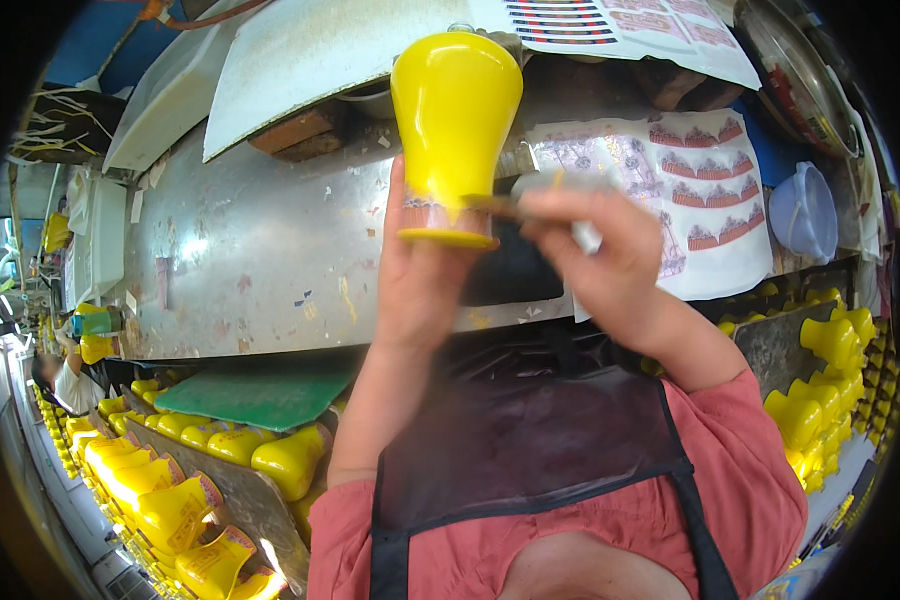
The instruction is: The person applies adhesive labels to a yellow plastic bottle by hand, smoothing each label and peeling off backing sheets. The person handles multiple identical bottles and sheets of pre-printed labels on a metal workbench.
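Over the metal-topped workbench [260, 270], we've got a glossy yellow vase [458, 110] up in the air, wide end away from us, flared foot toward us. Our left hand [420, 290] is cupped around the foot end, thumb up along one side, other fingers mostly hidden behind. Our right hand [610, 250] is pinching a slim tool [500, 206], its brownish tip at the reddish-purple decal band [432, 218] just above the foot; too blurry for us to tell what kind, or if it's touching

Label-wise, a white decal sheet [710, 180] lies to the right, printed with curved, scalloped reddish-purple strips plus fainter purple drawings. Another printed sheet [630, 25] up top has dark striped bars and pink blocks, any lettering too small for us to read. Lower left, rows of yellow vessels [175, 510] wear reddish rim bands and red markings
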{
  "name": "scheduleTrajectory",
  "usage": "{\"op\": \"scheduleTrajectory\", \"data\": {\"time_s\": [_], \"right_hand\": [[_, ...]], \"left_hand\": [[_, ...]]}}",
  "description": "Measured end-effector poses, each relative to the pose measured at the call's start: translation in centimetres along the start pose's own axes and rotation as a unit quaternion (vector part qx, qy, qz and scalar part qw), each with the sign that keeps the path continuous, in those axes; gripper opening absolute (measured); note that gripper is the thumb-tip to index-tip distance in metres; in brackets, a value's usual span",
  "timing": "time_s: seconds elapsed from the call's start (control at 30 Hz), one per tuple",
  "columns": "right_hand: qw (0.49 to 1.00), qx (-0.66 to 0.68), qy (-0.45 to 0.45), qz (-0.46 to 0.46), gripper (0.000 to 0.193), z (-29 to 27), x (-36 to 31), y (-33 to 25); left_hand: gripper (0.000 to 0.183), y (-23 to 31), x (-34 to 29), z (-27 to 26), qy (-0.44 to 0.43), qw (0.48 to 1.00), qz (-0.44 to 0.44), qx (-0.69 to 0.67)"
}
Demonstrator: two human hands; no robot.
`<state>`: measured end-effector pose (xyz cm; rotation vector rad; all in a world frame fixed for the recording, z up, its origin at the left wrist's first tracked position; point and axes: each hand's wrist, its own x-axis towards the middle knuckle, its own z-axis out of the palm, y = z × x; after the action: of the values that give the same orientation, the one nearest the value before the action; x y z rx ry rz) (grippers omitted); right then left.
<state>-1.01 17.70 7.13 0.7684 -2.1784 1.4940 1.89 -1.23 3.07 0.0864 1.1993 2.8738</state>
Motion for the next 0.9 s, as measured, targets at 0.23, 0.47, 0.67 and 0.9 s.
{"op": "scheduleTrajectory", "data": {"time_s": [0.23,0.47,0.67,0.9], "right_hand": [[0.962,0.228,-0.022,0.15,0.028,-0.2,0.5,-0.4],[0.984,0.127,-0.026,0.12,0.027,0.5,3.3,0.7],[0.995,-0.063,-0.07,-0.045,0.026,-0.7,5.5,0.4],[0.993,-0.006,-0.117,-0.023,0.029,-0.7,5.6,1.4]], "left_hand": [[0.087,0.0,-0.4,0.8,0.027,0.999,-0.012,-0.018],[0.083,-0.1,-0.2,0.9,0.022,0.999,-0.025,-0.016],[0.086,-0.5,-0.1,1.0,0.017,0.999,-0.027,-0.004],[0.087,-0.5,-0.1,0.5,0.001,0.994,-0.018,0.108]]}}
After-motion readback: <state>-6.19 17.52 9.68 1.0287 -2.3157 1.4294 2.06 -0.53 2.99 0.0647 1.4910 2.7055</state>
